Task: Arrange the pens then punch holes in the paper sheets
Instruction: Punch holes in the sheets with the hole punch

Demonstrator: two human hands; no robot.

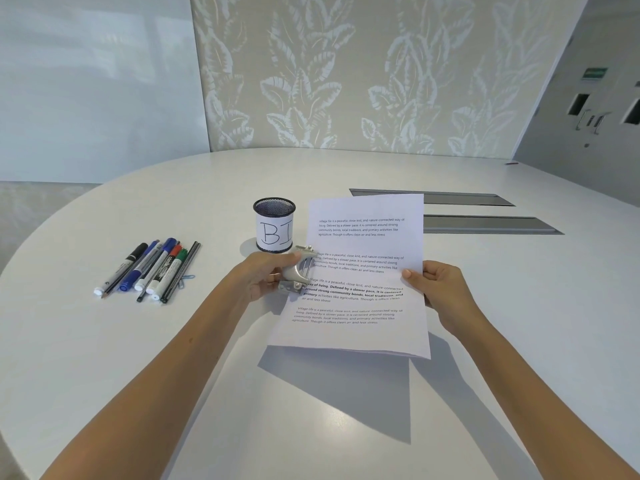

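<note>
- Head view, nearest you: your right hand (437, 285) pinches the right edge of the sheets (360, 275), thumb on top, holding them up off the counter (173, 358), tilted with the near edge raised above its shadow.
- Your left hand (266, 275) is curled round the punch (298, 271), a small metal hand punch. Its mouth sits right at the left edge of the sheets, about halfway along; how deep the edge runs into the slot can't be told from here.
- Risk: the sheets hang unsupported between two pinch points. If the stack is not squared, the holes would likely land uneven from sheet to sheet. If the edge sits shallow, the punch may only nick it or tear out.
- Risk: squeezing while the right hand pulls could skew the paper or crease it at the thumb.
- The pens (152, 268) lie in a loose fanned bunch on the counter well to the left, beside a blue clip (187, 279). The cup (274, 225), marked "BI", stands just beyond the left hand and looks empty, so the arranging step appears undone.
</note>
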